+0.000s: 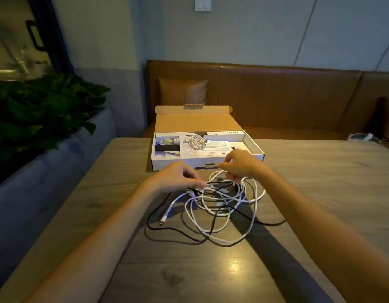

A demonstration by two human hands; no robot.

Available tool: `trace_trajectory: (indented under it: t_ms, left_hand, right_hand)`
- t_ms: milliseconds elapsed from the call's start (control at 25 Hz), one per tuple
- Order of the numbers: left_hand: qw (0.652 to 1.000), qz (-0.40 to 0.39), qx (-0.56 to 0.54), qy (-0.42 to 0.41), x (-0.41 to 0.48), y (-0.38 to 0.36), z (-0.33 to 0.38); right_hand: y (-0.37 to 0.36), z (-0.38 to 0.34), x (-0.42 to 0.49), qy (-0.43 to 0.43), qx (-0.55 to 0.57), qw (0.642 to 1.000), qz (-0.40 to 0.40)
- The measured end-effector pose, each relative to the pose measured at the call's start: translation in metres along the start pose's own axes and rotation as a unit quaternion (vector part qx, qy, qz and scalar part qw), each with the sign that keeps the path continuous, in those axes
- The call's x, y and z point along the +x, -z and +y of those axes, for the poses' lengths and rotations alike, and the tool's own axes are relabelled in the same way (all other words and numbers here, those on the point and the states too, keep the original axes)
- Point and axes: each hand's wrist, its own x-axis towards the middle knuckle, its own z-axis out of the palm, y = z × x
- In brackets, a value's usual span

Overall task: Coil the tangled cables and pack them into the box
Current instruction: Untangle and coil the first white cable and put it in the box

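Both hands, the left hand point(178, 176) and the right hand point(239, 164), pinch strands of the tangled cables point(219, 206) lying mid-frame on the table point(320, 182), just below the open box point(207, 165).

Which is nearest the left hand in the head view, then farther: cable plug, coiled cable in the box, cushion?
1. Cable plug, on the table just below the left hand.
2. Coiled cable, inside the box.
3. Cushion, on the bench behind.

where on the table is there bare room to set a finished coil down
Bare table right of the box, and the near strip below the tangle. Left of the left hand is also free. Crowded between both hands, right hand included.
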Motion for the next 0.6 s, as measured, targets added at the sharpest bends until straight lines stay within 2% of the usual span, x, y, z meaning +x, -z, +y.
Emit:
trace_trajectory:
  t_ms: [120,320,480,600]
  left_hand:
    - [0.997,-0.051,0.061,0.009,-0.001,-0.009,0.002]
    - [0.995,-0.058,0.082,0.007,0.000,-0.007,0.005]
    - [0.998,0.020,0.054,-0.008,-0.002,0.010,0.006]
    - [0.991,0.131,-0.020,-0.014,0.005,0.022,0.014]
  right_hand:
    - [-0.022,0.007,0.015,-0.037,-0.041,0.996,0.064]
    - [-0.032,0.004,0.022,-0.015,0.024,0.992,0.124]
    - [-0.008,-0.011,0.005,0.084,0.155,0.967,0.182]
    - [0.012,-0.033,-0.018,0.172,0.259,0.938,0.153]
